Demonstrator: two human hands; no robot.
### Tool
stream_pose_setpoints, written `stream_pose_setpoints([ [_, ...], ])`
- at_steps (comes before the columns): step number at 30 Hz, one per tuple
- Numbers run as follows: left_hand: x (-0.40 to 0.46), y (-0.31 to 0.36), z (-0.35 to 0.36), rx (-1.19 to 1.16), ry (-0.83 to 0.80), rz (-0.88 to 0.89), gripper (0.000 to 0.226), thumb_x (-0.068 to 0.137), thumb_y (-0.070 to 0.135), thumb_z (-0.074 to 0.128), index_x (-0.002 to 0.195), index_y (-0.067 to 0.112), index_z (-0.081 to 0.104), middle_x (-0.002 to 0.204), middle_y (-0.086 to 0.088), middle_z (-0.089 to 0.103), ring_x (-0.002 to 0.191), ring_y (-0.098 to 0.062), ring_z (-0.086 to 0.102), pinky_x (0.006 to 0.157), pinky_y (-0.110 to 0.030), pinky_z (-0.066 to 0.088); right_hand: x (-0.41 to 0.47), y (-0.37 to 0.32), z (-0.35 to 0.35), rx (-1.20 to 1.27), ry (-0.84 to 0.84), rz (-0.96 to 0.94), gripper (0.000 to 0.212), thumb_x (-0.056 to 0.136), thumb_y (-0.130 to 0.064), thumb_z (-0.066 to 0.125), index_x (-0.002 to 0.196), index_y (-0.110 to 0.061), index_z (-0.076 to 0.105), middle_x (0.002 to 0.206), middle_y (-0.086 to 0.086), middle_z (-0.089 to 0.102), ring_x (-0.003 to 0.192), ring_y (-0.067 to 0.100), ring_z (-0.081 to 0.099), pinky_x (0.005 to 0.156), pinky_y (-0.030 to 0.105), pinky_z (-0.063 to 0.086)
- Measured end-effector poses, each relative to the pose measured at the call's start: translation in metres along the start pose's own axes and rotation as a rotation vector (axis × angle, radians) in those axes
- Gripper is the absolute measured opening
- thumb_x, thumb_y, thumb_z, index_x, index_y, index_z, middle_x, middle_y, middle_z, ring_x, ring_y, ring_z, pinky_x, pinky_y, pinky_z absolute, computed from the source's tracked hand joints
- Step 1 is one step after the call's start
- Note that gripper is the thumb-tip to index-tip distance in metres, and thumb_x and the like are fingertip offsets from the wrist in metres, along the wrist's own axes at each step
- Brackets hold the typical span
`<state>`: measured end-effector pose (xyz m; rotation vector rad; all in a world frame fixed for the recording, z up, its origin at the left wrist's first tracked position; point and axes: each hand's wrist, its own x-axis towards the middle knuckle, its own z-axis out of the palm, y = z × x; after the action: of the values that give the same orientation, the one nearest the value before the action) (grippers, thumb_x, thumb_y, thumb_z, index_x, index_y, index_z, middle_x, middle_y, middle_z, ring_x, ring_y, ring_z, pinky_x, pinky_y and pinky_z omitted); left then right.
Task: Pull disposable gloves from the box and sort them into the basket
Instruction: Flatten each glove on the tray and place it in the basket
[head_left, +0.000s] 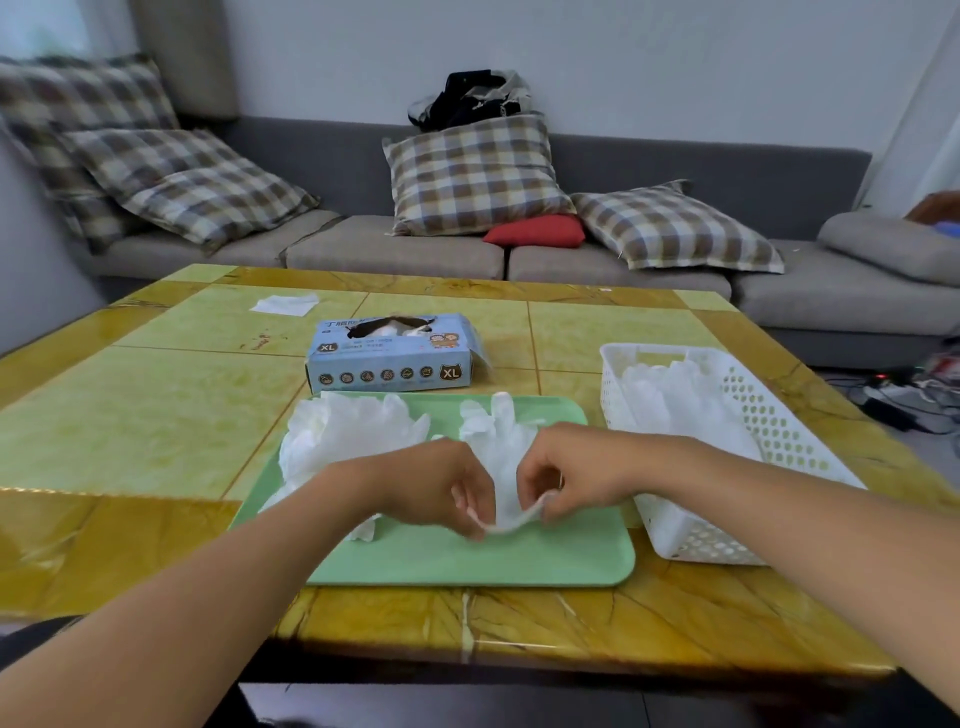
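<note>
A white disposable glove (501, 447) lies stretched on the green tray (467, 561), fingers pointing away from me. My left hand (441, 483) and my right hand (566, 478) each pinch its cuff edge at the near end. A loose pile of white gloves (348, 431) sits on the tray's left part. The blue glove box (389, 353), marked XL, stands just behind the tray with its top slot open. The white perforated basket (769, 426) stands to the right of the tray and holds several flattened gloves (680, 400).
A white tissue (284, 304) lies at the far left of the yellow-green table (130, 415). Behind the table runs a grey sofa with checked cushions (472, 171) and a red one (535, 231). Cables lie on the floor at the right (904, 400).
</note>
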<state>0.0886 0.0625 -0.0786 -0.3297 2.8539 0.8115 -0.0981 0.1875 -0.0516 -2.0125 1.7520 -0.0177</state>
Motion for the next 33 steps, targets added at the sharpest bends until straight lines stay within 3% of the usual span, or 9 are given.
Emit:
stream_pose_setpoints([
  [4, -0.008, 0.009, -0.004, -0.096, 0.006, -0.032, 0.026, 0.089, 0.049, 0.071, 0.097, 0.026, 0.078, 0.091, 0.014, 0.075, 0.087, -0.003, 0.068, 0.085, -0.023, 0.054, -0.006, -0.018, -0.009, 0.189, -0.304, 0.133, 0.025, 0.086, -0.036, 0.079, 0.104, -0.018, 0.077, 0.091, -0.003, 0.076, 0.083, 0.009, 0.070, 0.082, 0.032, 0.057],
  [9, -0.007, -0.014, -0.007, 0.310, 0.248, -0.149, 0.041, 0.087, 0.059, 0.066, 0.118, 0.033, 0.067, 0.122, 0.011, 0.060, 0.113, -0.012, 0.055, 0.095, -0.034, 0.047, 0.017, -0.005, -0.015, -0.134, 0.140, 0.199, 0.033, 0.092, -0.039, 0.070, 0.119, -0.020, 0.070, 0.110, -0.004, 0.069, 0.092, 0.012, 0.061, 0.081, 0.029, 0.052],
  [12, -0.002, -0.016, 0.001, 0.379, 0.226, -0.207, 0.049, 0.084, 0.067, 0.064, 0.119, 0.033, 0.064, 0.127, 0.008, 0.051, 0.115, -0.018, 0.049, 0.097, -0.038, 0.045, 0.038, 0.005, -0.006, -0.199, 0.101, 0.277, 0.035, 0.093, -0.029, 0.065, 0.126, -0.017, 0.064, 0.114, 0.000, 0.063, 0.096, 0.016, 0.055, 0.084, 0.034, 0.049],
  [16, 0.005, -0.014, 0.004, 0.416, 0.241, -0.296, 0.068, 0.077, 0.079, 0.060, 0.118, 0.024, 0.059, 0.115, 0.004, 0.055, 0.104, -0.018, 0.054, 0.087, -0.036, 0.047, 0.059, 0.016, -0.013, -0.234, 0.178, 0.384, 0.036, 0.082, -0.027, 0.072, 0.109, -0.006, 0.060, 0.111, 0.009, 0.056, 0.101, 0.028, 0.059, 0.082, 0.040, 0.052],
  [20, 0.007, -0.017, 0.005, 0.387, 0.261, -0.327, 0.088, 0.072, 0.081, 0.062, 0.134, 0.021, 0.047, 0.118, 0.000, 0.056, 0.106, -0.021, 0.056, 0.089, -0.039, 0.051, 0.062, 0.023, -0.016, -0.209, 0.244, 0.368, 0.052, 0.075, -0.023, 0.081, 0.121, -0.011, 0.057, 0.120, 0.003, 0.051, 0.109, 0.025, 0.055, 0.091, 0.044, 0.052],
  [23, 0.009, -0.017, 0.003, 0.397, 0.189, -0.262, 0.094, 0.079, 0.078, 0.059, 0.156, 0.038, 0.022, 0.120, -0.002, 0.047, 0.109, -0.024, 0.054, 0.091, -0.040, 0.049, 0.057, 0.025, -0.013, -0.152, 0.248, 0.320, 0.030, 0.073, -0.016, 0.084, 0.098, -0.019, 0.066, 0.092, -0.008, 0.058, 0.090, 0.020, 0.061, 0.075, 0.033, 0.054],
  [25, 0.011, -0.018, -0.001, 0.426, 0.152, -0.251, 0.090, 0.080, 0.080, 0.055, 0.156, 0.043, 0.021, 0.120, -0.001, 0.043, 0.111, -0.024, 0.051, 0.091, -0.040, 0.047, 0.056, 0.027, -0.012, -0.104, 0.190, 0.319, 0.022, 0.074, -0.016, 0.085, 0.089, -0.020, 0.070, 0.082, -0.010, 0.061, 0.082, 0.017, 0.063, 0.069, 0.027, 0.052],
  [29, 0.014, -0.019, -0.005, 0.426, 0.119, -0.380, 0.099, 0.071, 0.090, 0.053, 0.145, 0.024, 0.042, 0.121, -0.002, 0.042, 0.111, -0.024, 0.046, 0.092, -0.039, 0.045, 0.053, 0.033, -0.014, -0.046, 0.139, 0.387, 0.058, 0.073, -0.030, 0.089, 0.123, -0.016, 0.064, 0.099, -0.006, 0.060, 0.091, 0.018, 0.062, 0.075, 0.028, 0.051],
  [33, 0.014, -0.020, -0.006, 0.375, 0.162, -0.467, 0.109, 0.064, 0.094, 0.054, 0.135, 0.013, 0.043, 0.117, 0.000, 0.039, 0.105, -0.021, 0.041, 0.093, -0.040, 0.045, 0.046, 0.036, -0.012, -0.057, 0.178, 0.410, 0.080, 0.074, -0.036, 0.089, 0.141, -0.017, 0.050, 0.117, -0.001, 0.057, 0.093, 0.014, 0.053, 0.074, 0.025, 0.041],
])
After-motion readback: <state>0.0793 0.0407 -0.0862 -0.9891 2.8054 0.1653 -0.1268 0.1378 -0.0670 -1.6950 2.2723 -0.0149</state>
